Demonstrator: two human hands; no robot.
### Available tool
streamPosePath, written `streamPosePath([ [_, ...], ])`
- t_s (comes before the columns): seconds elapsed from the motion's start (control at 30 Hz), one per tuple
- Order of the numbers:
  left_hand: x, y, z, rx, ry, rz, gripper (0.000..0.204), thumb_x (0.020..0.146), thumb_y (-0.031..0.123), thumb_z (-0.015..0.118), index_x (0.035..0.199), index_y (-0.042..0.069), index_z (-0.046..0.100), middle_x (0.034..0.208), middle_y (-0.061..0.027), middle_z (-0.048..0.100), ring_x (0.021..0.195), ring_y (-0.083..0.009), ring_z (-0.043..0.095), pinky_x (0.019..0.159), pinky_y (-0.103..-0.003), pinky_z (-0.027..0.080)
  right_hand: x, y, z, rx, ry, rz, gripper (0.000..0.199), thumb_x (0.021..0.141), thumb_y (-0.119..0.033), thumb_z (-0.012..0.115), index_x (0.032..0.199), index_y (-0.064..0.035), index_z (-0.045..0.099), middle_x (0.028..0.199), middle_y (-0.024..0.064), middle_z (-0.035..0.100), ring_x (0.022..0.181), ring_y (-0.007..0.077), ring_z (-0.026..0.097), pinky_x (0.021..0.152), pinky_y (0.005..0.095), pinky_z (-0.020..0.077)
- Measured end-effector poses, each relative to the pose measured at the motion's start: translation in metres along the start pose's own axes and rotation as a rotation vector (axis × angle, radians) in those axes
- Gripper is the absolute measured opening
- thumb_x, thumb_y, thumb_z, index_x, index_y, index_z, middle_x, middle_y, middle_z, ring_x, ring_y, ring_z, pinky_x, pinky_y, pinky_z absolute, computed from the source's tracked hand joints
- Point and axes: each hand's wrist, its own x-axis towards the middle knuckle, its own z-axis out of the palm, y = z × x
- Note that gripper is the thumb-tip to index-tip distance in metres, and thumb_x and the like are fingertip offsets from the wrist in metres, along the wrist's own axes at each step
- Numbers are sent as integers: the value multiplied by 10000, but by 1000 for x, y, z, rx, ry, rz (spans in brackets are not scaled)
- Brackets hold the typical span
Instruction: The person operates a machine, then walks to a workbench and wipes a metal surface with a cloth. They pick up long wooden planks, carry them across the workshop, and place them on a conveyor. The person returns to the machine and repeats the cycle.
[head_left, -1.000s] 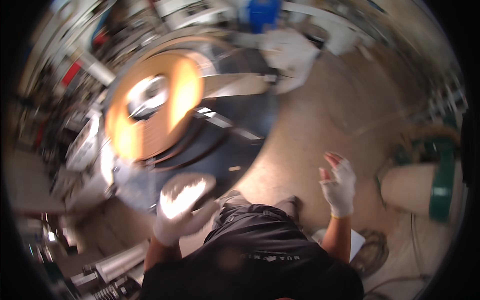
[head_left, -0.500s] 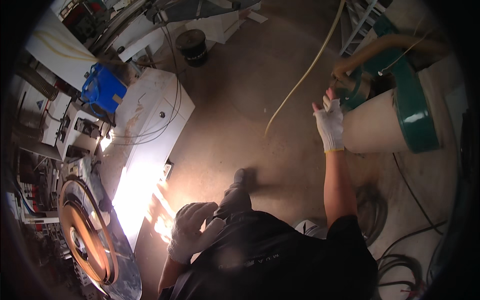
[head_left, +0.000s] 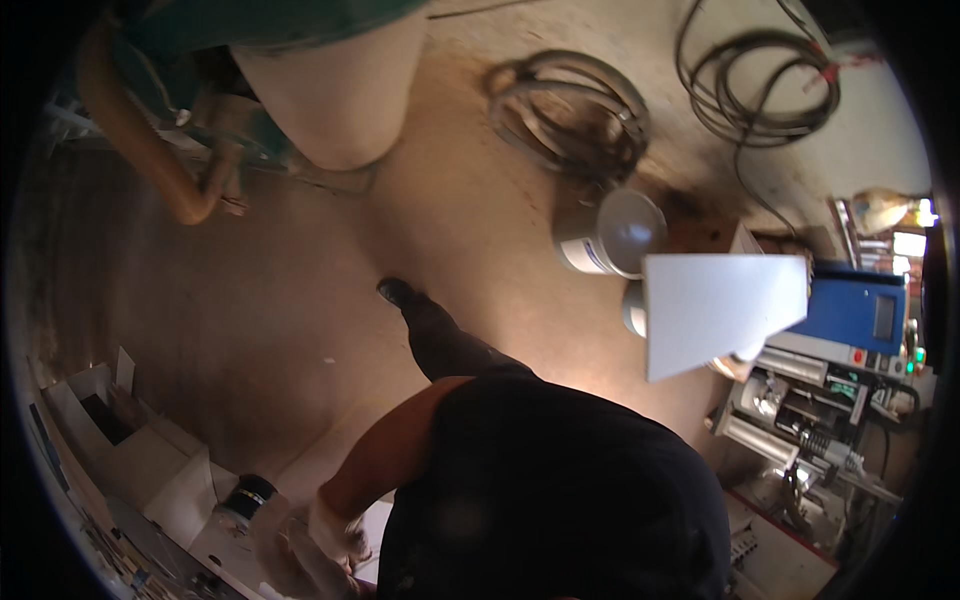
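Note:
My left hand [head_left: 335, 530], in a white glove, hangs low at the bottom left on a bare forearm, beside my black shirt. It is over a white surface, next to a small jar with a black cap [head_left: 245, 495] and a blurred pale shape [head_left: 280, 545]. The blur hides whether the fingers hold anything. My right hand is out of the picture. My dark trouser leg and shoe [head_left: 395, 291] step forward on the brown floor.
A large cream and green drum [head_left: 330, 90] with an orange hose [head_left: 150, 150] stands at the top left. Coiled cables [head_left: 570, 110] lie at the top. A white bucket [head_left: 610, 235], a white panel [head_left: 720, 305] and a blue machine [head_left: 850, 310] are on the right, and white boxes [head_left: 110, 430] on the left.
The view has swung round. My right hand, which reached toward the green drum, has left the picture. My left hand has dropped to the white surface at the lower left.

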Motion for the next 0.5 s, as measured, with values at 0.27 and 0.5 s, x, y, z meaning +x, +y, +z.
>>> streamPosePath([
  [0.27, 171, -130, -66, 327, 248, -326, 306, 933, 146, 794, 1190, -16, 757, 1082, -207, 791, 996, -362, 772, 899, -420, 592, 78, 172, -172, -218, -402, 244, 523, 934, -366, 673, 1385, -102, 687, 1330, 197, 717, 1196, 385, 711, 1025, 502, 561],
  [0.5, 305, -189, -58, 228, 266, -509, 300, 881, 133, 806, 1152, 11, 770, 1017, -182, 794, 920, -345, 782, 810, -410, 605, 388, 244, -260, -326, -515, 70, 501, 972, -359, 646, 1403, -111, 705, 1394, 181, 714, 1263, 387, 688, 1081, 503, 540],
])
